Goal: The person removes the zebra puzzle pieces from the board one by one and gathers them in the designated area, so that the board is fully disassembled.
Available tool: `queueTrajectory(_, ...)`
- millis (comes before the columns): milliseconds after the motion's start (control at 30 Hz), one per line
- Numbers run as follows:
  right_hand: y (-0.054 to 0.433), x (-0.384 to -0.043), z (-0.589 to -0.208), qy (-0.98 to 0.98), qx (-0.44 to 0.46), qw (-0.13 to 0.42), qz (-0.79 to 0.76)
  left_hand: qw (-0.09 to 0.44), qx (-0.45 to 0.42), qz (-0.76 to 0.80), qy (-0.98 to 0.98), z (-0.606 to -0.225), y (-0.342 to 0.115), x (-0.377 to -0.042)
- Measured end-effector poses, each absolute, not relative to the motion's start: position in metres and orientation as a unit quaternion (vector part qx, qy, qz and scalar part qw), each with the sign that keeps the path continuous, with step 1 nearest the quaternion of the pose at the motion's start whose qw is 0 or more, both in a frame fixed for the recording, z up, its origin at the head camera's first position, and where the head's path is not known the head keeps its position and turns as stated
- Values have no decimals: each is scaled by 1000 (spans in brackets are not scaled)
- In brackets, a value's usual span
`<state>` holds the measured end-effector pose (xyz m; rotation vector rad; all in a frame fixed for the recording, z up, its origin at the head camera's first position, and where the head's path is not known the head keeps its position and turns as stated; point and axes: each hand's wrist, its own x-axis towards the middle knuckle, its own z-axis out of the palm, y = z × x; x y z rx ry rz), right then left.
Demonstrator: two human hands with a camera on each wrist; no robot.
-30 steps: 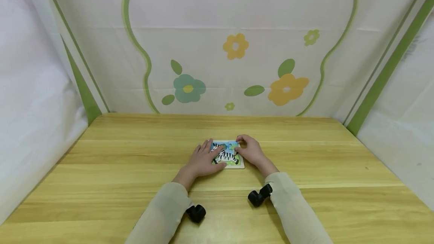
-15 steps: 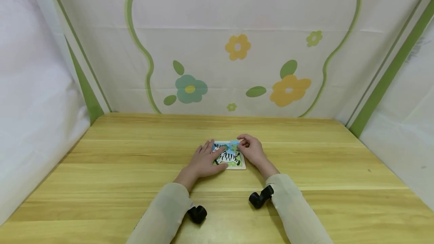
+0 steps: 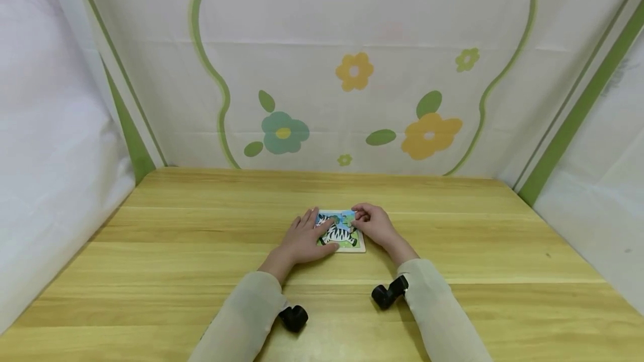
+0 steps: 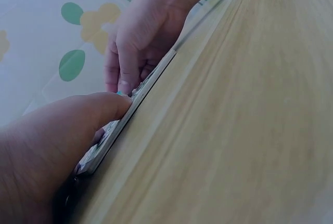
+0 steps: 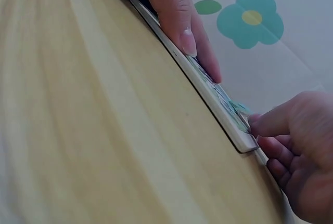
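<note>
The left hand point(image 3: 302, 236) is lying flat, fingers straight, pressing on the left side of a small zebra puzzle board point(image 3: 342, 232) that is sitting in the middle of the wooden table point(image 3: 151, 250). The right hand point(image 3: 374, 225), fingers curled, is pinching a puzzle piece point(image 3: 348, 218) at the board's far right corner. Beige sleeves point(image 3: 437, 312) are covering both forearms.

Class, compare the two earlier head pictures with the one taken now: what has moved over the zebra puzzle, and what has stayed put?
Very little moved. The left hand slid its fingers a touch further onto the zebra puzzle, and the right hand drew its curled fingers in slightly over the puzzle's far right corner. Nothing was visibly picked up or let go. The puzzle stayed flat at the same spot on the wooden table, with a hand on either side.
</note>
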<state>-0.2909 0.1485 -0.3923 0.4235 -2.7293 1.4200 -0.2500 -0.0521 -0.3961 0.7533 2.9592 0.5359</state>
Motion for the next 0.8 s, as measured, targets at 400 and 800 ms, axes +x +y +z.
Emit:
queueTrajectory(400, 151, -295, -386, -854, 85, -22, 513, 27, 237, 189, 953, -398, -52, -250)
queueTrajectory(800, 184, -293, -359, -848, 110, -33, 517, 21, 239, 186, 953, -396, -51, -248)
